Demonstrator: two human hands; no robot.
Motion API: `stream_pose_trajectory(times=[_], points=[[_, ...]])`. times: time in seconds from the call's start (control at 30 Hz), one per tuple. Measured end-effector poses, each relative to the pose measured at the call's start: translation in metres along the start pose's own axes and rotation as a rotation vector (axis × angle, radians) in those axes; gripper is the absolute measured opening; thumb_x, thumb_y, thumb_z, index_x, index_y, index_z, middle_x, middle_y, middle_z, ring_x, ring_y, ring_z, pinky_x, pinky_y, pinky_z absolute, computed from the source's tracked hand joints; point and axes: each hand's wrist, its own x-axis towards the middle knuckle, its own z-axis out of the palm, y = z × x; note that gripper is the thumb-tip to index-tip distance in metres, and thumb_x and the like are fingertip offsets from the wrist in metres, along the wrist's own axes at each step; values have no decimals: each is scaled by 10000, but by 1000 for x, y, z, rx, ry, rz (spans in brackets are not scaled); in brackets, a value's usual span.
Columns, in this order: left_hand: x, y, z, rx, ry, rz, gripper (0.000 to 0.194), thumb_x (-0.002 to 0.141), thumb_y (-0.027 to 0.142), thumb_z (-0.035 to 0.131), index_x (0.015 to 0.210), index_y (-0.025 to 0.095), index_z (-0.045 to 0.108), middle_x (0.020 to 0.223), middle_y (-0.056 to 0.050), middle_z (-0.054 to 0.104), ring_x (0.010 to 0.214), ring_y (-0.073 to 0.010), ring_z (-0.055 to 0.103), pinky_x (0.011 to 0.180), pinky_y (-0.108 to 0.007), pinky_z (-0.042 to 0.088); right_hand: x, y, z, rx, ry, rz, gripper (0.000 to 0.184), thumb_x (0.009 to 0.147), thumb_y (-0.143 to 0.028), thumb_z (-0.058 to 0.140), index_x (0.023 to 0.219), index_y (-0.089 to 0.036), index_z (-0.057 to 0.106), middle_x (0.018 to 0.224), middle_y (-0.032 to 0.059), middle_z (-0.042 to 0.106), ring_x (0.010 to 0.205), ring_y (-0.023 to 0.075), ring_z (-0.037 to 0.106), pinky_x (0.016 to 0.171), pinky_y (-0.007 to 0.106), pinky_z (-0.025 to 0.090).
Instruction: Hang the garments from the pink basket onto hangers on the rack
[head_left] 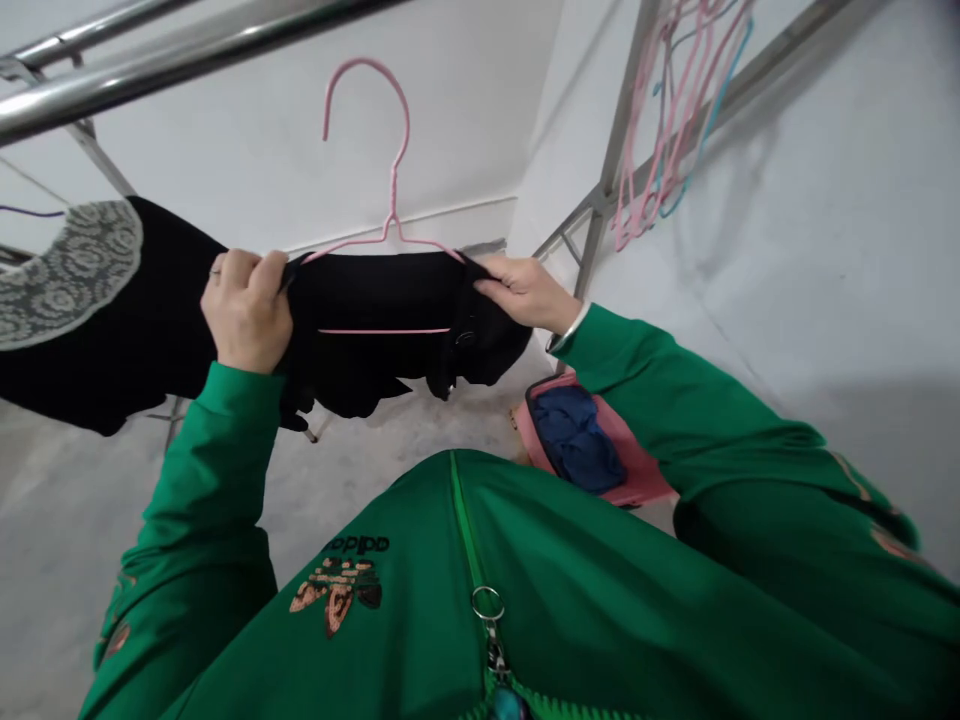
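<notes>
Since the left hand (246, 310) and right hand (521, 293) are well apart, each clamped on an opposite top edge of a black garment (375, 300), the cloth is pulled out flat in midair, with a pink wire hanger (367, 90) poking out the top and its bottom bar showing across the front. Tip imo: pinch right at the edges and keep the pull even so the hanger sits centered. Off left, a lace collar (75, 270) hangs near a steel rail (97, 90). Below, a pink tray (637, 470) with blue cloth (574, 440) sits on the floor (75, 550), and more hangers (675, 110) dangle at right.
</notes>
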Motion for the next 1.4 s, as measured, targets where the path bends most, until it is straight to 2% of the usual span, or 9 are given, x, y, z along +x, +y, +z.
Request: stream_pose_trajectory(times=[0.17,0.3,0.5,0.63,0.7,0.9,1.17,1.27,1.4], points=[[-6,-1,13,63,-180,-60,345,877,172,376,1137,209,600,1098,-136,563,1009,-310,546,762,-410,401,2,-30,-8,-342,112,105,273,938,-286,377,971,-174,624,874,67,674,787,191,600,649,285,391],[-17,2,20,-136,-232,-133,442,796,155,459,1219,220,571,1031,-99,609,926,-260,595,729,-344,443,5,-42,-16,-511,124,163,289,936,-274,373,1013,-167,630,890,83,681,796,212,615,631,302,370],[-25,-10,29,-647,-270,36,488,819,200,475,1305,169,503,786,-21,604,724,-159,582,756,-312,491,-4,-27,-21,-304,181,119,299,940,-332,396,1022,-199,651,981,89,703,932,241,651,758,348,454],[-20,-38,39,-611,-139,45,473,789,275,572,1252,182,559,1095,-99,608,1004,-226,570,934,-418,460,-13,-23,-28,-222,245,97,306,928,-366,412,997,-224,673,967,98,717,927,243,666,784,363,496],[-18,-49,47,-635,-190,57,432,765,304,609,1177,174,608,1167,-107,597,1089,-253,547,973,-437,443,-16,-22,-32,-212,284,126,295,910,-371,427,980,-235,680,941,98,722,894,240,672,783,365,508],[-13,-51,52,-825,-254,-48,270,783,291,590,998,137,643,886,-30,651,849,-175,602,842,-344,508,-21,-14,-34,-141,382,174,289,874,-390,463,978,-242,688,911,94,724,834,246,676,767,403,524],[5,-43,12,-718,-228,349,527,795,541,621,1177,178,599,1032,-75,612,963,-216,588,884,-361,484,-23,-7,-30,-94,412,182,298,867,-401,478,993,-239,695,901,90,722,833,237,681,769,384,529],[5,-32,13,-502,-222,305,328,888,465,506,1014,189,631,880,-61,613,851,-213,596,786,-345,478,-19,-15,-31,-76,409,150,278,860,-395,490,948,-247,709,904,106,734,838,250,693,765,379,533],[0,-21,15,-260,12,212,319,927,442,424,894,176,599,856,-90,616,813,-234,583,744,-365,439,-15,-26,-37,-90,476,106,196,839,-363,534,877,-297,714,841,108,740,767,263,701,703,387,531]])
